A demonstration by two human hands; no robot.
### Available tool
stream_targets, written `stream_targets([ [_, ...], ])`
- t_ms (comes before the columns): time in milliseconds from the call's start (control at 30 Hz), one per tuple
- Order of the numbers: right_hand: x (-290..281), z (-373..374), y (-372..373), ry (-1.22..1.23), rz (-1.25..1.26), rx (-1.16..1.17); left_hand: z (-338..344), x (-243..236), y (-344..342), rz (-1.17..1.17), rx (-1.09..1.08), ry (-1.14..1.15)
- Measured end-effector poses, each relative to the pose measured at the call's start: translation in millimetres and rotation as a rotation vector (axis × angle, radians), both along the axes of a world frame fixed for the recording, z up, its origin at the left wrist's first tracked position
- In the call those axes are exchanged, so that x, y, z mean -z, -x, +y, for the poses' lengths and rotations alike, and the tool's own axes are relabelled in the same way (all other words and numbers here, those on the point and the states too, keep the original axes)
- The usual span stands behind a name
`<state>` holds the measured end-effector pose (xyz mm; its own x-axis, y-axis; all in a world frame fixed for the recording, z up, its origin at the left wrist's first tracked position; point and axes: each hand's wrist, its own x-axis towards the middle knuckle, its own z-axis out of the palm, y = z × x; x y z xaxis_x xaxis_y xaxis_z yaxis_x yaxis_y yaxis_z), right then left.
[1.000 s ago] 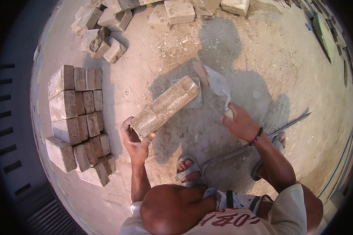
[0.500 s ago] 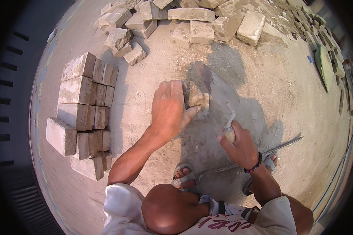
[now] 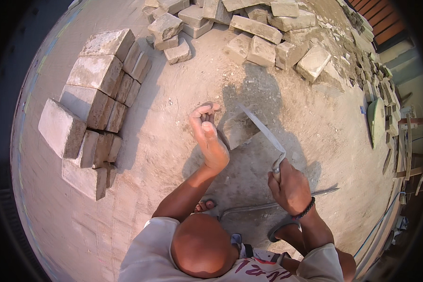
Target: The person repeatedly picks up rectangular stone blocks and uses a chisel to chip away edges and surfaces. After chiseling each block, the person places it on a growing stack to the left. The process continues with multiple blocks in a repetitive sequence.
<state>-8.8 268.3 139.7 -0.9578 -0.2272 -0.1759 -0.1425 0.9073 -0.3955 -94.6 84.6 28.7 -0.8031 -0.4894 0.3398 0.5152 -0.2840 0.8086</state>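
Observation:
My right hand is wrapped round the handle of a trowel. Its blade is turned almost edge-on and points up and left, over a block. That grey brick-like block lies in shadow on the ground between my hands. Just left of the block is my left hand, turned with its thumb up and its fingers loosely bent. I see nothing held in it; its wrist side overlaps the block's near left edge, and I cannot tell whether they touch.
Stacked bricks stand on the left. A heap of loose bricks lies at the far side, with rubble toward the right. A thin metal bar lies near my feet. A pale green curved object leans at the right.
My left hand has let go of the block and turned thumb-up. The trowel blade has rotated from flat to nearly edge-on. The whole view has shifted and tilted.

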Motion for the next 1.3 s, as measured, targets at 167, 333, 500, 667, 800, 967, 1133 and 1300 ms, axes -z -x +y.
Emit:
stream_targets([
  [167,-18.3,1.6,9.5,-0.033,-0.013,-0.074,3.5,64.6,-32.9,-0.167,0.012,0.584],
  [333,-37.5,-8.4,2.0,-0.079,0.081,-0.159,-7.6,53.6,-26.5,-0.514,0.306,0.523],
  [500,-19.4,5.2,2.4,-0.250,0.091,-0.192,-0.7,50.7,-25.3,-0.457,0.231,0.723],
  [667,-40.2,6.0,35.8,-0.327,0.163,-0.063,12.2,35.1,-6.0,-0.403,0.123,0.747],
  [800,-14.9,20.3,19.8,-0.342,0.168,-0.144,18.8,39.0,-7.5,-0.347,0.061,0.808],
  [967,-20.6,53.9,45.4,-0.363,0.104,0.047,24.8,30.7,-5.4,-0.358,0.069,0.785],
  [1133,-21.3,22.9,21.3,-0.297,0.070,-0.211,23.2,39.4,-6.9,-0.336,0.073,0.797],
  [1300,-8.1,108.2,85.3,-0.598,0.058,0.038,8.7,26.4,-8.7,-0.363,0.168,0.703],
])
